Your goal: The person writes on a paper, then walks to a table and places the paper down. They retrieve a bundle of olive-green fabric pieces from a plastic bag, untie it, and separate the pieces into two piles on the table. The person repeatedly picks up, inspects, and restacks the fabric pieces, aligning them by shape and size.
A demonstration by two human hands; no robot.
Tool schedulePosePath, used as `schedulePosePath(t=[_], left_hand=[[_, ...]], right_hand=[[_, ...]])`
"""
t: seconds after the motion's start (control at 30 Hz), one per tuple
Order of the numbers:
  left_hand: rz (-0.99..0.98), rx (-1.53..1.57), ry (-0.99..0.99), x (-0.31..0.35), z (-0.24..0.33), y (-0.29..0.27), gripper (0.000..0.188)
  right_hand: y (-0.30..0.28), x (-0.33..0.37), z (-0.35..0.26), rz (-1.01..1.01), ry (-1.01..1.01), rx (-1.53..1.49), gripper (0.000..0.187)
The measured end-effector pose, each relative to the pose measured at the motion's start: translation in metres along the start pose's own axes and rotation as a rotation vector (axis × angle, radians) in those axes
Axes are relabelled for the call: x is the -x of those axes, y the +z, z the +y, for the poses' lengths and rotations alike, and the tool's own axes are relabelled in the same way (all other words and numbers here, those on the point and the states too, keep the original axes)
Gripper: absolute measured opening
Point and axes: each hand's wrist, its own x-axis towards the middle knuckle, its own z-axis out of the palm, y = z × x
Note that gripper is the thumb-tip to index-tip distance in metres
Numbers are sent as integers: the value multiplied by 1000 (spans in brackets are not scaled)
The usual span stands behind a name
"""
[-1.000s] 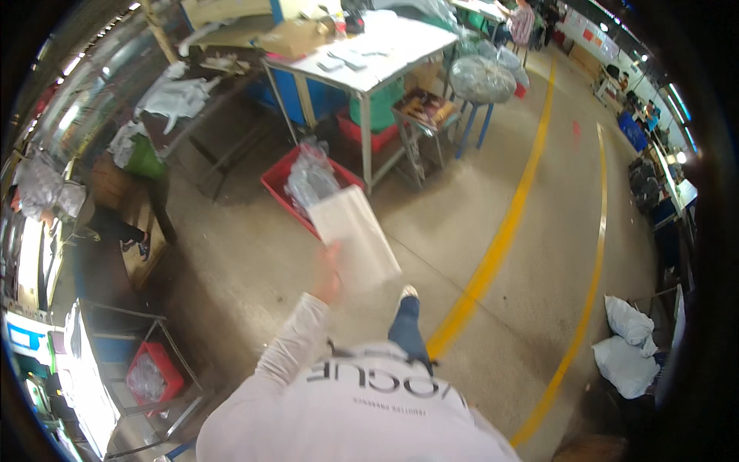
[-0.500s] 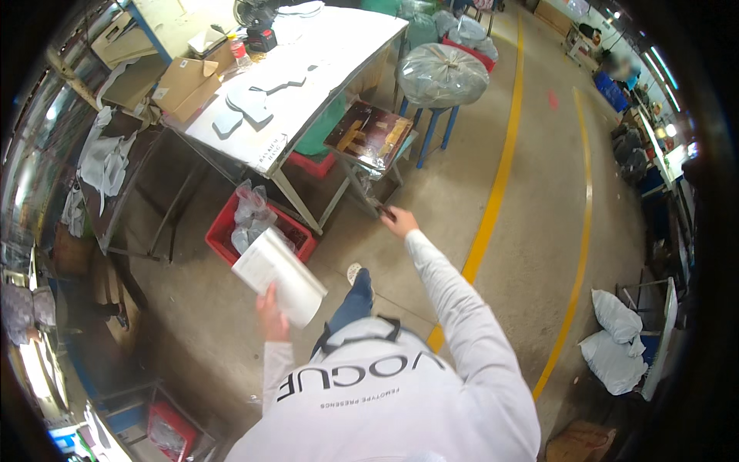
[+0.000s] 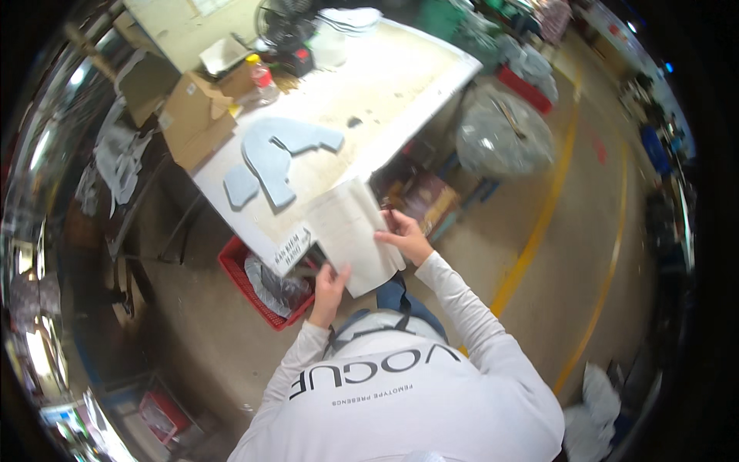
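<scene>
An open notebook (image 3: 350, 231) with pale pages lies between my hands, over the near corner of the white table. My left hand (image 3: 329, 291) grips its lower left edge, thumb on the page. My right hand (image 3: 406, 237) is closed around a small dark reddish object (image 3: 389, 215), too blurred to name. The fingers and thumb of that hand also meet the notebook's right edge. On the table (image 3: 377, 100), grey-blue cut pieces (image 3: 265, 154) lie just beyond the notebook, with a smaller piece (image 3: 241, 187) to their left.
A red crate (image 3: 254, 296) with plastic bags stands on the floor below the table corner. A cardboard box (image 3: 192, 119), a bottle (image 3: 264, 81) and a black fan (image 3: 289, 31) occupy the table's left side. To the right sits a big plastic-wrapped bundle (image 3: 504, 138) on a blue stand.
I have moved up to the table. My left hand has brought the notebook up and right, and my right hand, still holding the dark object, has come to its edge.
</scene>
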Motion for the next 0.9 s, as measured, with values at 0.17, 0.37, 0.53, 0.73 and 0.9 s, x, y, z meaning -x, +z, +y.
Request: schedulePosePath(t=[0.17, 0.37, 0.53, 0.73, 0.9], left_hand=[[-72, -443, -62, -15, -60, -33, 33], [-113, -770, -636, 18, -182, -93, 43], [48, -711, -825, 12, -204, -116, 43], [132, -626, -713, -36, -190, -128, 44], [165, -562, -606, -102, -191, -120, 44]], right_hand=[[-62, -166, -63, 181, -58, -17, 44], [-93, -355, -70, 248, -33, 245, 49], [-106, -401, -31, 500, -371, 1227, 46], [-111, -394, -14, 529, -310, 1422, 40], [-106, -392, -23, 472, -246, 1433, 43]])
